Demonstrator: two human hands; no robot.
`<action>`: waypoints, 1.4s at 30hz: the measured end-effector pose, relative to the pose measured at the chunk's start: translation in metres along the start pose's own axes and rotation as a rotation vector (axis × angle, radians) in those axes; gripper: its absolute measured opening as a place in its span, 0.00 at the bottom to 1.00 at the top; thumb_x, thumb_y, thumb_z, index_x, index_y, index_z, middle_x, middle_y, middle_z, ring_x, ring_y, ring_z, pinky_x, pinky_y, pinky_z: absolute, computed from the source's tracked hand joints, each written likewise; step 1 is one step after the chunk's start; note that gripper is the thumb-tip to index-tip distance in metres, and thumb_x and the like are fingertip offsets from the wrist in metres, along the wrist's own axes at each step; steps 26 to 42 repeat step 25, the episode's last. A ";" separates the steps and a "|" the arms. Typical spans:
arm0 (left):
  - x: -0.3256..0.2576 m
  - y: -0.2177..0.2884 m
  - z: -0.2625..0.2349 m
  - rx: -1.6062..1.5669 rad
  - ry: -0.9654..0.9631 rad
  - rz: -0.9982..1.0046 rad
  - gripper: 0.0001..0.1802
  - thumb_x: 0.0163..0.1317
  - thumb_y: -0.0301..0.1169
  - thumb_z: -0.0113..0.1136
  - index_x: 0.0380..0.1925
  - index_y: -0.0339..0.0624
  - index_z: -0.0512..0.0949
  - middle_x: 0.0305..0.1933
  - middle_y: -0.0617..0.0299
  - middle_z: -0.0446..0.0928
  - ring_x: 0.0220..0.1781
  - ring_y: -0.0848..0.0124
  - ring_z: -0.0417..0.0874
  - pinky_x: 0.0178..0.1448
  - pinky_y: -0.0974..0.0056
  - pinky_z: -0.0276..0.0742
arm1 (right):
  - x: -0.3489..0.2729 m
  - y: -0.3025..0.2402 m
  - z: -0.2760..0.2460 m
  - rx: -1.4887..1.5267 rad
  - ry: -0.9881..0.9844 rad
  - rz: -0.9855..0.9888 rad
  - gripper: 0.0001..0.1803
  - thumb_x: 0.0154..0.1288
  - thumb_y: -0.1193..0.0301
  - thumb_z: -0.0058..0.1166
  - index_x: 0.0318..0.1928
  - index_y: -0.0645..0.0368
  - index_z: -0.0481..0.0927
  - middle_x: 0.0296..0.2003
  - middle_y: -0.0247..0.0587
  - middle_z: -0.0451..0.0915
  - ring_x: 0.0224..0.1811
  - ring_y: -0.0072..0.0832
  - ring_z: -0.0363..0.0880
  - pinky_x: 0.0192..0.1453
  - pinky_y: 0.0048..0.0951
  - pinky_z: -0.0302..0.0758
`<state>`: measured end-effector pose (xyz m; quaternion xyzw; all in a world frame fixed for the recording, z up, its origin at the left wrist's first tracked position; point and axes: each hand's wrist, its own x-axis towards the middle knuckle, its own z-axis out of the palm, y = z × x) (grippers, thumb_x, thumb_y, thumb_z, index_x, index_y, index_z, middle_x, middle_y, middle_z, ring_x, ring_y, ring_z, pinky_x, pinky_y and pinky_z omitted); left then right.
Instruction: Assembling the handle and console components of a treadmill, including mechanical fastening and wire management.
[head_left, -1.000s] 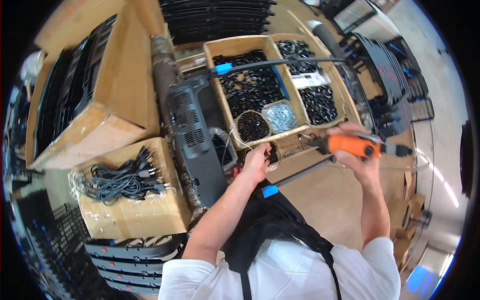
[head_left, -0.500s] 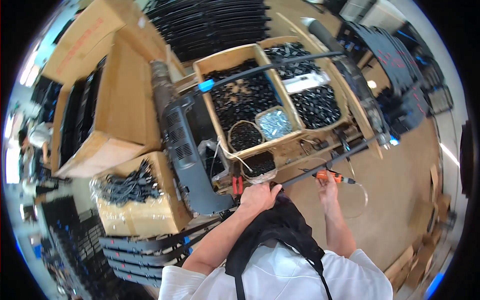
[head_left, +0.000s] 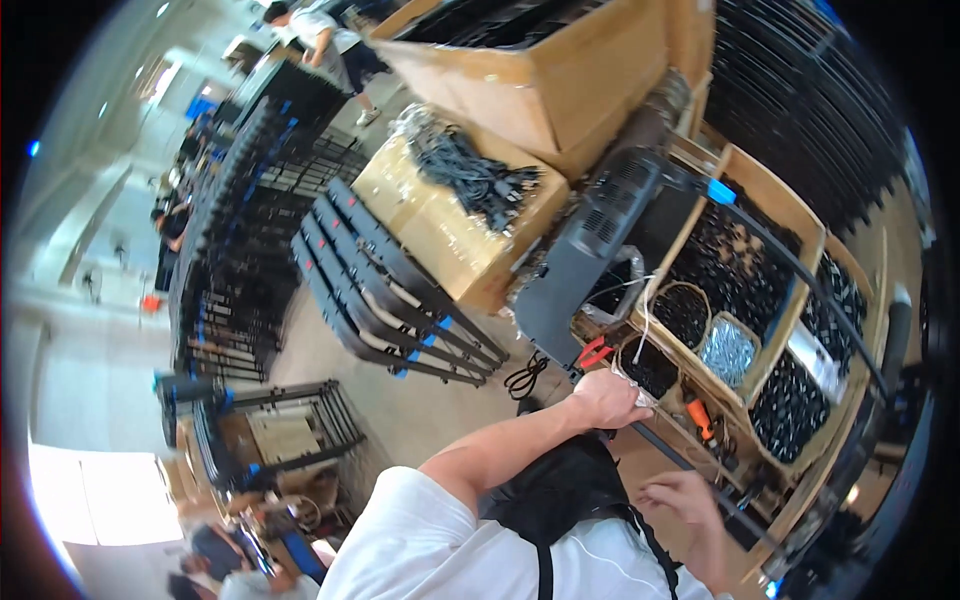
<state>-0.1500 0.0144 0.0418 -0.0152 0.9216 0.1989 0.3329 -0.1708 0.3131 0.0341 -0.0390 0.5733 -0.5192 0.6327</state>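
My left hand (head_left: 607, 400) is closed around the near end of a black metal tube (head_left: 668, 447), beside the dark plastic panel (head_left: 560, 300) with vent slots. Red-handled pliers (head_left: 596, 351) lie just beyond its knuckles. My right hand (head_left: 688, 500), a little blurred, hovers near my apron with its fingers loosely apart and nothing in them. An orange electric screwdriver (head_left: 700, 418) rests among parts in the wooden bench compartment, apart from both hands. Small dark fasteners fill a round container (head_left: 650, 368) near my left hand.
Wooden bins (head_left: 790, 290) of black parts and a tub of silvery screws (head_left: 727, 350) stand ahead right. Cables lie on a carton (head_left: 440, 235). Stacked dark frames (head_left: 390, 290) stand left, with a large open box (head_left: 560, 80) beyond. A person (head_left: 325, 45) stands far off.
My view has swung left, so the bench sits further right. My right hand has let go of the orange screwdriver, which now lies in the bench compartment. My left hand stays on the tube.
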 end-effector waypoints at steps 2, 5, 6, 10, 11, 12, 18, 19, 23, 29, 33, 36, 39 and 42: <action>-0.003 -0.004 0.010 -0.018 0.096 -0.008 0.33 0.75 0.60 0.51 0.41 0.39 0.87 0.38 0.48 0.88 0.43 0.49 0.91 0.51 0.46 0.86 | 0.000 -0.095 -0.032 -0.192 0.241 -0.222 0.11 0.67 0.66 0.67 0.37 0.64 0.92 0.29 0.37 0.89 0.33 0.21 0.85 0.41 0.26 0.81; 0.006 -0.019 0.052 0.000 0.543 0.169 0.25 0.70 0.56 0.59 0.37 0.43 0.86 0.35 0.52 0.86 0.44 0.52 0.88 0.52 0.50 0.83 | 0.086 -0.180 -0.153 -0.870 0.841 -0.724 0.24 0.80 0.61 0.54 0.62 0.70 0.80 0.58 0.53 0.85 0.60 0.39 0.83 0.67 0.36 0.75; 0.002 -0.016 0.052 -0.054 0.747 0.264 0.18 0.67 0.49 0.64 0.35 0.46 0.82 0.36 0.56 0.82 0.45 0.56 0.84 0.52 0.53 0.80 | 0.110 -0.214 -0.185 -1.232 0.973 -0.852 0.27 0.82 0.58 0.52 0.66 0.70 0.77 0.64 0.56 0.80 0.68 0.49 0.77 0.74 0.41 0.69; -0.038 0.030 0.085 -0.366 0.861 0.444 0.14 0.69 0.41 0.66 0.34 0.42 0.81 0.37 0.53 0.81 0.41 0.52 0.83 0.46 0.51 0.80 | 0.197 -0.260 -0.345 -1.418 1.103 -0.555 0.37 0.82 0.43 0.44 0.55 0.70 0.82 0.52 0.62 0.84 0.59 0.55 0.80 0.68 0.49 0.73; -0.044 0.035 0.113 -0.559 0.786 0.263 0.18 0.72 0.46 0.64 0.36 0.41 0.84 0.41 0.50 0.85 0.45 0.49 0.86 0.50 0.51 0.82 | 0.212 -0.273 -0.353 -1.328 0.912 -0.379 0.39 0.81 0.39 0.43 0.49 0.70 0.85 0.43 0.59 0.88 0.50 0.52 0.86 0.61 0.47 0.79; -0.063 0.031 0.094 -0.743 0.268 -0.148 0.23 0.73 0.52 0.63 0.39 0.41 0.87 0.44 0.45 0.86 0.48 0.49 0.87 0.53 0.53 0.83 | 0.228 -0.272 -0.337 -1.190 0.790 -0.344 0.40 0.79 0.37 0.44 0.43 0.68 0.85 0.34 0.51 0.86 0.39 0.44 0.85 0.49 0.43 0.79; -0.002 -0.002 0.157 -2.101 0.478 -0.040 0.33 0.73 0.61 0.60 0.65 0.48 0.76 0.54 0.67 0.83 0.54 0.64 0.83 0.55 0.55 0.82 | 0.207 -0.292 -0.286 -0.983 0.759 -0.324 0.39 0.75 0.34 0.50 0.32 0.62 0.84 0.19 0.33 0.77 0.18 0.22 0.73 0.25 0.28 0.69; -0.001 -0.002 0.158 -2.104 0.467 -0.022 0.33 0.73 0.61 0.60 0.65 0.48 0.76 0.54 0.67 0.83 0.54 0.64 0.83 0.55 0.55 0.82 | 0.187 -0.298 -0.280 -1.003 0.823 -0.370 0.39 0.75 0.34 0.51 0.31 0.62 0.84 0.19 0.33 0.76 0.18 0.22 0.73 0.25 0.28 0.69; -0.026 -0.005 0.152 -2.105 0.382 -0.286 0.30 0.74 0.59 0.61 0.59 0.45 0.78 0.60 0.60 0.81 0.62 0.68 0.79 0.66 0.51 0.79 | 0.111 -0.336 -0.198 -1.254 0.803 -0.659 0.36 0.78 0.40 0.52 0.30 0.63 0.83 0.18 0.30 0.70 0.21 0.18 0.67 0.28 0.27 0.65; -0.057 -0.007 0.171 -2.083 0.468 -0.088 0.31 0.75 0.59 0.59 0.62 0.47 0.78 0.62 0.59 0.81 0.69 0.66 0.78 0.69 0.51 0.78 | 0.054 -0.358 -0.130 -1.183 0.776 -0.586 0.33 0.79 0.42 0.52 0.37 0.63 0.87 0.22 0.36 0.76 0.27 0.23 0.71 0.34 0.39 0.69; -0.057 -0.007 0.171 -2.083 0.468 -0.088 0.31 0.75 0.59 0.59 0.62 0.47 0.78 0.62 0.59 0.81 0.69 0.66 0.78 0.69 0.51 0.78 | 0.054 -0.358 -0.130 -1.183 0.776 -0.586 0.33 0.79 0.42 0.52 0.37 0.63 0.87 0.22 0.36 0.76 0.27 0.23 0.71 0.34 0.39 0.69; -0.057 -0.007 0.171 -2.083 0.468 -0.088 0.31 0.75 0.59 0.59 0.62 0.47 0.78 0.62 0.59 0.81 0.69 0.66 0.78 0.69 0.51 0.78 | 0.054 -0.358 -0.130 -1.183 0.776 -0.586 0.33 0.79 0.42 0.52 0.37 0.63 0.87 0.22 0.36 0.76 0.27 0.23 0.71 0.34 0.39 0.69; -0.057 -0.007 0.171 -2.083 0.468 -0.088 0.31 0.75 0.59 0.59 0.62 0.47 0.78 0.62 0.59 0.81 0.69 0.66 0.78 0.69 0.51 0.78 | 0.054 -0.358 -0.130 -1.183 0.776 -0.586 0.33 0.79 0.42 0.52 0.37 0.63 0.87 0.22 0.36 0.76 0.27 0.23 0.71 0.34 0.39 0.69; -0.057 -0.007 0.171 -2.083 0.468 -0.088 0.31 0.75 0.59 0.59 0.62 0.47 0.78 0.62 0.59 0.81 0.69 0.66 0.78 0.69 0.51 0.78 | 0.054 -0.358 -0.130 -1.183 0.776 -0.586 0.33 0.79 0.42 0.52 0.37 0.63 0.87 0.22 0.36 0.76 0.27 0.23 0.71 0.34 0.39 0.69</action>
